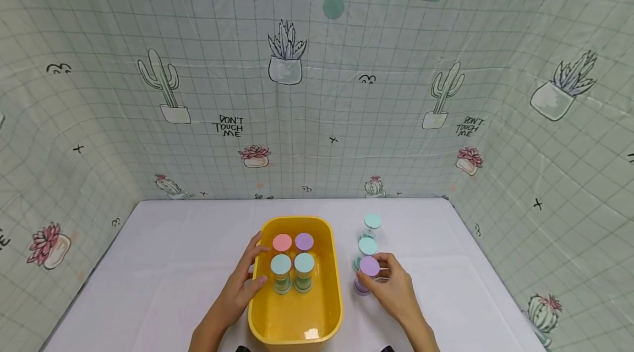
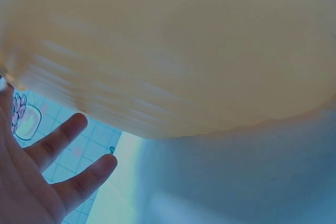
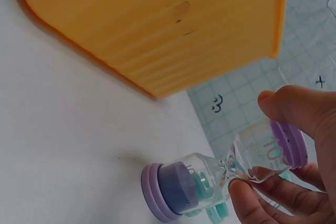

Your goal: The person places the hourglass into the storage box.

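With the middle of the yellow bin (image 1: pixel 292 320) as the clock's centre and 12 o'clock pointing away from the person, the bin's bare floor lies nearest, toward 6 o'clock.

At 9 o'clock the left hand (image 1: pixel 239 283) lies against the bin's side, its thumb and forefinger reaching over the rim. The left wrist view shows two more fingers straight and spread beside the outer wall.

At 3 o'clock, outside the bin, the right hand (image 1: pixel 396 286) pinches the purple sand timer (image 1: pixel 369 266) between thumb and fingers, around its upper bulb and cap. This timer is upright or nearly so, purple sand in its lower bulb; whether its base touches the bench (image 1: pixel 198 242) I cannot tell.

Inside the bin, about its middle, a left mint timer (image 1: pixel 281 264) and a right mint timer (image 1: pixel 304 263) stand side by side. Behind them are a pink timer (image 1: pixel 282 243) toward 11 o'clock and a second purple timer (image 1: pixel 304 241) toward 12.

On the bench toward 2 o'clock, just beyond the pinched timer, stands a nearer mint timer (image 1: pixel 368 246), then a farther mint timer (image 1: pixel 372 221).

Farthest, at 12 o'clock, hangs a gridded backdrop (image 1: pixel 307 110) printed with potted cacti.
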A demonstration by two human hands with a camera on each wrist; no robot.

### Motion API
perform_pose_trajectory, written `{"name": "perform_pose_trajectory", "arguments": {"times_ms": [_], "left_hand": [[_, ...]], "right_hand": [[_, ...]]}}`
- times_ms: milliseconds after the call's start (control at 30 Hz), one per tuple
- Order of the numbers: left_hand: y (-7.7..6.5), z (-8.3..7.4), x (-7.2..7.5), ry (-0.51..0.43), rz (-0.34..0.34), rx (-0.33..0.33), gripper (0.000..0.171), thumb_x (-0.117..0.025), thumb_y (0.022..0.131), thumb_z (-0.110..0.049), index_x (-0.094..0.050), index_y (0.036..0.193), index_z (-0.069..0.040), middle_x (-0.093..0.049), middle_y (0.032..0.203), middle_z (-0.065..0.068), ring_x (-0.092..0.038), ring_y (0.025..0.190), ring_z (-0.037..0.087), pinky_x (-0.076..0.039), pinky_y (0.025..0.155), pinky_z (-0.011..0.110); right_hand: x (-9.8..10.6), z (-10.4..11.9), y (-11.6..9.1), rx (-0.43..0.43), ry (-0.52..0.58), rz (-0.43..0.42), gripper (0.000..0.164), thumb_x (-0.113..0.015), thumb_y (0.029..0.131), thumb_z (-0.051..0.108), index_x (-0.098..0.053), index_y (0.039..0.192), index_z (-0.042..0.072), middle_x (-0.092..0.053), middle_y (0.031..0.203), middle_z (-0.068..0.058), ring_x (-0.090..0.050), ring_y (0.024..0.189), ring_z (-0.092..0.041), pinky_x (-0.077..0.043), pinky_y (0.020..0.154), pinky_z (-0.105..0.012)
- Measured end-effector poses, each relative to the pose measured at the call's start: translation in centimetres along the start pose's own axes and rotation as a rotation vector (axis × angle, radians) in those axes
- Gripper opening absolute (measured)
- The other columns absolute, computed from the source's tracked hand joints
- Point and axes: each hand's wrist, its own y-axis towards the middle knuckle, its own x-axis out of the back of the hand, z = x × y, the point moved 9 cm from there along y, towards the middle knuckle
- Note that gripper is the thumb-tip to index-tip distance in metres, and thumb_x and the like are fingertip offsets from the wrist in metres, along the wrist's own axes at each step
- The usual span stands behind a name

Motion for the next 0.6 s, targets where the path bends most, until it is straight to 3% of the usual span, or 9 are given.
{"name": "perform_pose_trajectory", "arguments": {"times_ms": [233,600], "left_hand": [[0.0,-0.1,0.0,0.001,-0.003,-0.006,0.044,-0.051,0.102,-0.016,-0.045,0.145,-0.016,-0.016,0.172,0.017,-0.031,0.145,0.058,-0.048,0.092,0.057],[0.0,-0.1,0.0,0.006,-0.007,-0.009,0.044,-0.051,0.101,-0.014,-0.045,0.145,-0.017,-0.017,0.172,0.016,-0.032,0.145,0.057,-0.048,0.092,0.057]], "right_hand": [[-0.1,0.2,0.2,0.010,-0.001,0.043,0.048,-0.091,0.078,0.021,-0.064,0.115,0.008,-0.073,0.102,-0.008,-0.069,0.082,-0.012,-0.057,0.073,-0.020],[0.2,1.3,0.3,0.026,0.016,0.086,0.047,-0.091,0.078,0.023,-0.065,0.114,0.010,-0.074,0.099,-0.006,-0.068,0.080,-0.010,-0.056,0.073,-0.019]]}}
